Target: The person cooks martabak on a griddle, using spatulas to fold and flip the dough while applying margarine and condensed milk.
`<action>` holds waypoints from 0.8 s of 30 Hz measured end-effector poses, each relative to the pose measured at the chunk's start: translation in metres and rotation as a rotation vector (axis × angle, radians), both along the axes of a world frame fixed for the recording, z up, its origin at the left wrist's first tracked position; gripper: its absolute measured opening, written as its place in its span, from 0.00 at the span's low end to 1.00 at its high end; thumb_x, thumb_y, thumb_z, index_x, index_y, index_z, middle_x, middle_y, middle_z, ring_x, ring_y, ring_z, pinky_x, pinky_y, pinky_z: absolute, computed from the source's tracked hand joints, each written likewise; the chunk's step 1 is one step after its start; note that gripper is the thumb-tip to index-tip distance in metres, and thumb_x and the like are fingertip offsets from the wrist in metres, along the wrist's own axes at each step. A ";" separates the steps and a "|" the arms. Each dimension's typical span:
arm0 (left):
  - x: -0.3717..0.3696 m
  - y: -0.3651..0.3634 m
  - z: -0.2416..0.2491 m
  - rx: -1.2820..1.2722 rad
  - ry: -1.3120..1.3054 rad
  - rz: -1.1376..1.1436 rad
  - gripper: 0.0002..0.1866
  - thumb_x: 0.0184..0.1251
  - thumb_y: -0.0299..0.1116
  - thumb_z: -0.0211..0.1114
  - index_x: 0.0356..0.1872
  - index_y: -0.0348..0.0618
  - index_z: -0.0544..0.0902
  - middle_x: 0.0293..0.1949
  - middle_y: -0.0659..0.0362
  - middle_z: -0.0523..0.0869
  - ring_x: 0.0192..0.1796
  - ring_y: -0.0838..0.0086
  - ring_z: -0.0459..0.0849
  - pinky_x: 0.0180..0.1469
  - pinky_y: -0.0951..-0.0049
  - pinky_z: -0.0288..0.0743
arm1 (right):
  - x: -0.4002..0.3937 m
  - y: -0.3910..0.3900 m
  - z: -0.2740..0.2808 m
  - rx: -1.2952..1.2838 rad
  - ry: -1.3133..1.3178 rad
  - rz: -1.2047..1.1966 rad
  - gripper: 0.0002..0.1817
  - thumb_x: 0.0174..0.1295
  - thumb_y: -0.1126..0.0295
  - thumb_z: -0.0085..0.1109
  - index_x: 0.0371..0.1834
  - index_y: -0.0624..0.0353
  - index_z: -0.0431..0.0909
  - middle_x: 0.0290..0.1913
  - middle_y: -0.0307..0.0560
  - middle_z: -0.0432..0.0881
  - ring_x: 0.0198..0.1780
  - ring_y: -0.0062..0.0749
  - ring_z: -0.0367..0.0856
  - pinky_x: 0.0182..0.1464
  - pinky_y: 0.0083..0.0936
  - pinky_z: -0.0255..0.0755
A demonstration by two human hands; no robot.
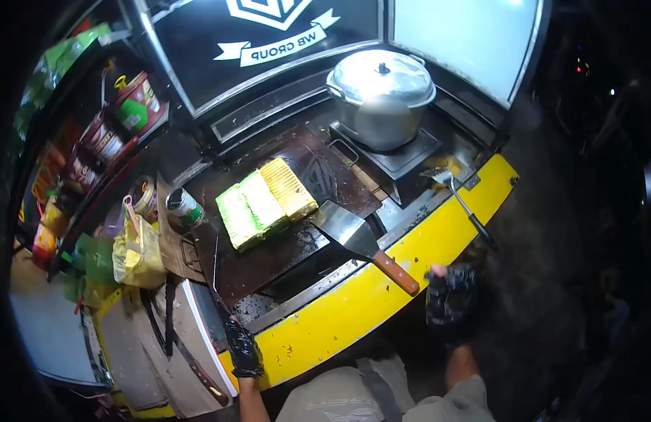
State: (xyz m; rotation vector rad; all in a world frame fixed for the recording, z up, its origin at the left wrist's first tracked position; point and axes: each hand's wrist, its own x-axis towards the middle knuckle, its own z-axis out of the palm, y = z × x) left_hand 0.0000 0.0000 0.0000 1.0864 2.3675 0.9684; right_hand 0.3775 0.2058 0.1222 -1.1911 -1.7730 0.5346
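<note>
Three ridged blocks (266,201), two green and one yellow, lie side by side, touching, on the dark griddle (269,260). A spatula (361,243) rests with its blade just beside the yellow block, its wooden handle over the yellow bench rim (339,313). The left hand (242,348), gloved in black, is curled at the rim's near-left end, pinching a thin rod (216,281). The right hand (450,295), gloved and blurred, hangs off the rim near the spatula handle; grip cannot be told. A lidded pot (380,95) stands behind. Dark ground lies right of the rim.
</note>
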 end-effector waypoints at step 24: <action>0.050 0.053 0.076 -0.223 0.211 0.425 0.22 0.72 0.30 0.39 0.66 0.38 0.60 0.67 0.50 0.62 0.69 0.61 0.59 0.70 0.67 0.50 | -0.137 0.543 0.082 0.302 -0.978 0.033 0.27 0.58 0.48 0.46 0.30 0.65 0.82 0.36 0.63 0.79 0.42 0.54 0.78 0.47 0.41 0.70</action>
